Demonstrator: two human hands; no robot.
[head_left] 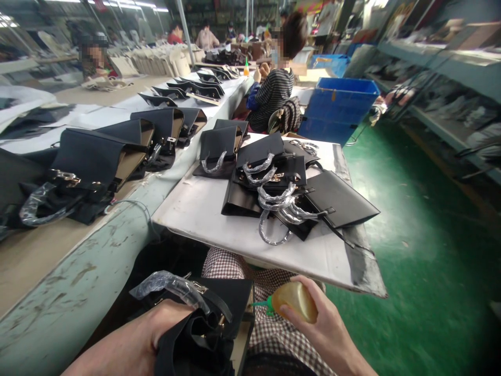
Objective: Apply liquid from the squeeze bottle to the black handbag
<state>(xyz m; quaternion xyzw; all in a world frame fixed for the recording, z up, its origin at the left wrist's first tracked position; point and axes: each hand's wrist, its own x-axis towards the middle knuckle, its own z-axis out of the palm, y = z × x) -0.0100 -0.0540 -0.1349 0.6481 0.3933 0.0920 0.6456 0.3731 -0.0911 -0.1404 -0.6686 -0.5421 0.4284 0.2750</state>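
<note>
My left hand grips a black handbag on my lap; its handle is wrapped in clear plastic. My right hand is closed around a small amber glue bottle with a green nozzle pointing left at the bag's open edge. The nozzle tip sits close to the bag's side. Checked cloth covers my legs beneath both.
A white board in front carries a pile of black handbags with wrapped handles. More bags line the long workbench at left. A person in a striped top sits ahead beside blue crates. Green floor lies right.
</note>
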